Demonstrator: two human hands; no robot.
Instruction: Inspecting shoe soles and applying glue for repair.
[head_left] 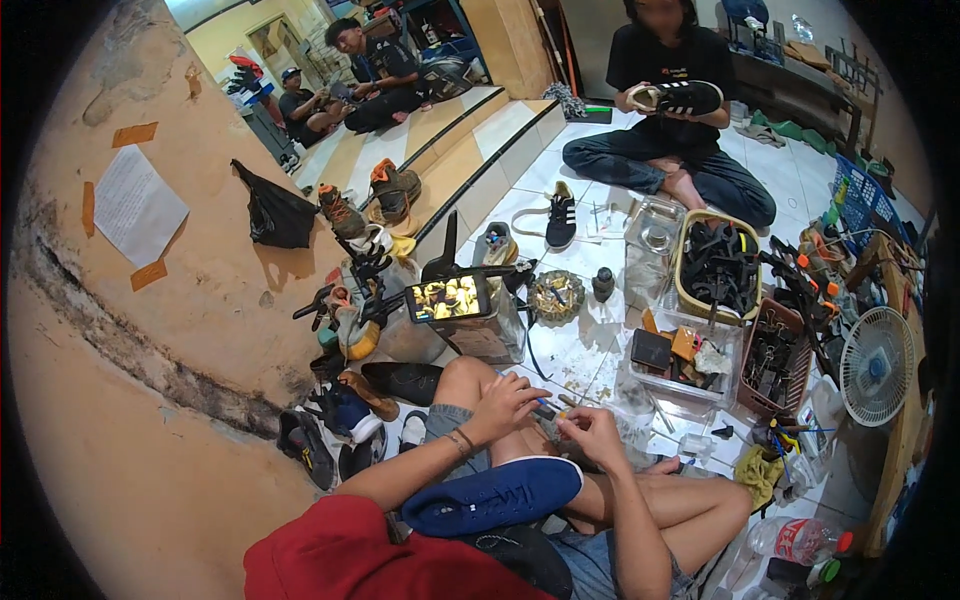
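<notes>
My left hand (500, 410) grips a slim blue object (540, 402), too small to name surely, above my knees. Just right of it, my right hand (595, 432) has thumb and fingers closed around a small yellowish piece (566, 415). A navy canvas shoe (460, 500) with white sole lies across my lap below both hands, with a black item (515, 555) under it.
A phone (445, 298) rests on a container ahead. At right stand tool bins (680, 380), a fan (875, 365) and bottle (795, 535). Shoes (335, 420) crowd the left wall. A seated person (665, 140) holds a sneaker; several others (385, 85) sit at the back.
</notes>
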